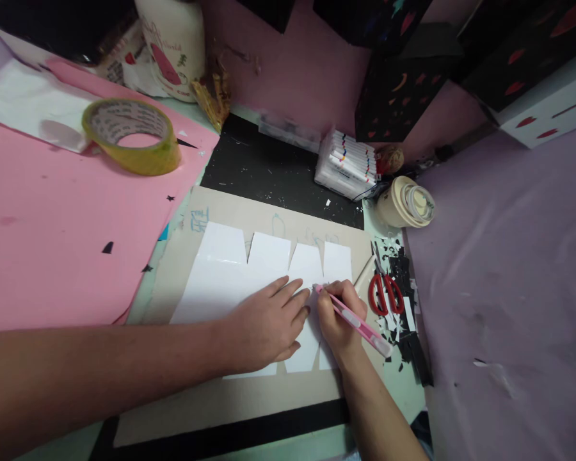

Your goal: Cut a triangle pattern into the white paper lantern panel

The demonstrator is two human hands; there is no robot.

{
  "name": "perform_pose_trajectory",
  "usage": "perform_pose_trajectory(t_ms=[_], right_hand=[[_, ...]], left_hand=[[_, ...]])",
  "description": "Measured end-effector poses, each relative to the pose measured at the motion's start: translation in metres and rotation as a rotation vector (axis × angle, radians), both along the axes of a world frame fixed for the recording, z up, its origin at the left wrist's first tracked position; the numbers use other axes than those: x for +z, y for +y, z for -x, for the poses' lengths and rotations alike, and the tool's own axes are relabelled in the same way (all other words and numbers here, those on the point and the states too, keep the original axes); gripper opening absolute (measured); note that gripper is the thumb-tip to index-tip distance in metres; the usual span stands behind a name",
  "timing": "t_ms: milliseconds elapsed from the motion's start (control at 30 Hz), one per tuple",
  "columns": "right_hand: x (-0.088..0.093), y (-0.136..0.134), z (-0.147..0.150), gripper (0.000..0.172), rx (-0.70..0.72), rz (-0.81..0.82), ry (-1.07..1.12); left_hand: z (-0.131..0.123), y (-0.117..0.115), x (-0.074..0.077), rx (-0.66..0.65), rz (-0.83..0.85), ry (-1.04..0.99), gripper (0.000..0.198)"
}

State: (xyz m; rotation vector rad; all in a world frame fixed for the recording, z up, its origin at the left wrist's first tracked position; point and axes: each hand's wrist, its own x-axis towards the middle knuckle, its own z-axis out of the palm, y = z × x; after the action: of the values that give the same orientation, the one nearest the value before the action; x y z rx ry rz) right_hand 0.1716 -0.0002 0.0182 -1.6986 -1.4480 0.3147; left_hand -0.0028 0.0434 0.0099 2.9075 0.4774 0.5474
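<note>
A white sheet (221, 282) with notches cut into its upper and lower edges lies on a beige board (173, 403). My left hand (269, 323) rests flat on the sheet with its fingers spread, holding nothing. Just to its right, my right hand (340, 314) grips a pink craft knife (360, 324) like a pen. The knife's front end points at the sheet near the base of an upper notch, and its tip is too small to make out. My right hand covers part of the sheet's right side.
Red-handled scissors (386, 293) lie among black and white scraps on the right. Behind are a marker case (348, 166) and a lidded cup (406, 202). Yellow tape (148, 160) rests on pink paper (52, 224) at the left. Decorated black boxes (398, 96) stand at the back.
</note>
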Motion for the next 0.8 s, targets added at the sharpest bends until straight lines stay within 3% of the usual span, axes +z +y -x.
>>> perform_pose_trajectory(t_ms=[300,533,800], right_hand=[[-0.0037,-0.0019,-0.0043,0.020,0.059,0.006,0.031],[0.0016,-0.0012,-0.0001,0.018,-0.035,0.025,0.023],[0.0011,0.0003,0.0006,0.019,-0.027,0.024,0.003]], left_hand=[[-0.0009,0.0006,-0.0001,0.004,-0.029,0.005,0.046],[0.0008,-0.0003,-0.0018,0.004,-0.039,0.030,0.047],[0.0012,0.0008,-0.0036,0.003,-0.056,0.024,0.049]])
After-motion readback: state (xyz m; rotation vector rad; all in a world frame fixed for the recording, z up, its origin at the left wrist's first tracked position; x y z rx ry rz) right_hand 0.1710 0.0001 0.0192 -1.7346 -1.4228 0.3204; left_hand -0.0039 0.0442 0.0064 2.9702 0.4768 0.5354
